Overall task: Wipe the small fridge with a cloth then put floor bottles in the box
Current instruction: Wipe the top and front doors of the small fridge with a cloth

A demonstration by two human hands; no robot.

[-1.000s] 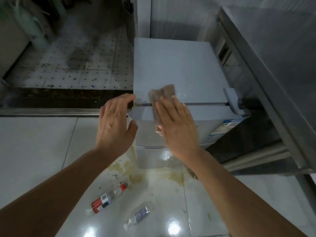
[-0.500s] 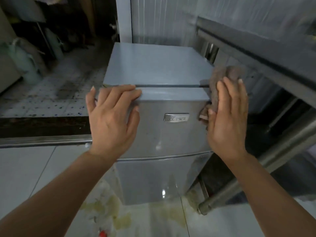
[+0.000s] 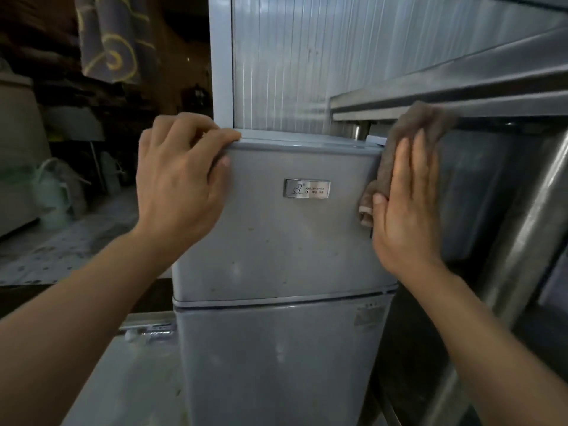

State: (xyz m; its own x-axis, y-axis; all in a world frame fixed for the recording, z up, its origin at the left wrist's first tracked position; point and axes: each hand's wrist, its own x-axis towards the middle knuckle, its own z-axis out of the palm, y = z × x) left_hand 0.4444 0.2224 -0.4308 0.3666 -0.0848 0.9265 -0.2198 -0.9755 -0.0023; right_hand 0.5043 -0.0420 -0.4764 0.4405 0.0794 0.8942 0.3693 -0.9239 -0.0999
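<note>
Brown cloth (image 3: pixel 408 139), soft and limp, lies flattened under the open right hand (image 3: pixel 402 216) against the small fridge (image 3: pixel 276 241) at its upper right edge. Left hand (image 3: pixel 178 186) clamps the top-left corner, steadying a probably light cabinet.

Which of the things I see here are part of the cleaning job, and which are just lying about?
Part of the job:
fridge
cloth
left hand, gripping the fridge's top corner
right hand, pressing the cloth to the fridge's side

Just lying about:
steel table
patterned fabric, hanging
green jug

No bottles or box in view.
</note>
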